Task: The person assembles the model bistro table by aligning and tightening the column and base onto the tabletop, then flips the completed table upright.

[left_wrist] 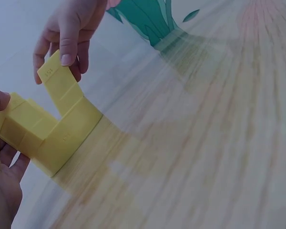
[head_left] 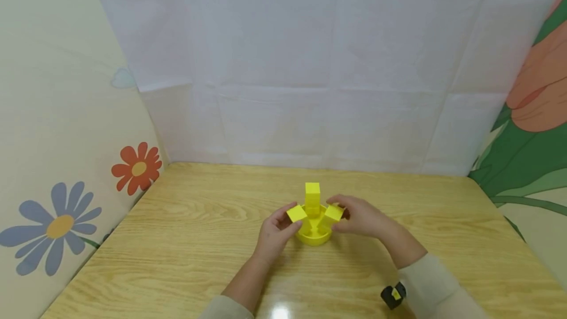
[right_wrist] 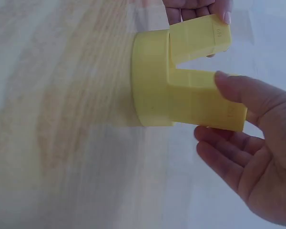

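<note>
A round yellow base with a low wall (head_left: pixel 313 241) stands on the wooden table, and three yellow rectangular blocks rise from it. The rear block (head_left: pixel 312 196) stands upright. The left block (head_left: pixel 297 213) leans outward, and my left hand (head_left: pixel 271 238) pinches its upper end between thumb and fingers. On the other side, my right hand (head_left: pixel 363 215) holds the top of the right block (head_left: pixel 334 212), which tilts outward too. In the right wrist view, the thumb lies on one face of that block (right_wrist: pixel 200 98); the fingers are partly hidden behind it.
Beside the right sleeve (head_left: pixel 429 284) lies a small black object (head_left: pixel 392 297) with a yellow mark. The wooden table (head_left: pixel 199 240) ends at a hanging white sheet (head_left: pixel 274 73). Walls painted with flowers (head_left: pixel 59 228) flank both sides.
</note>
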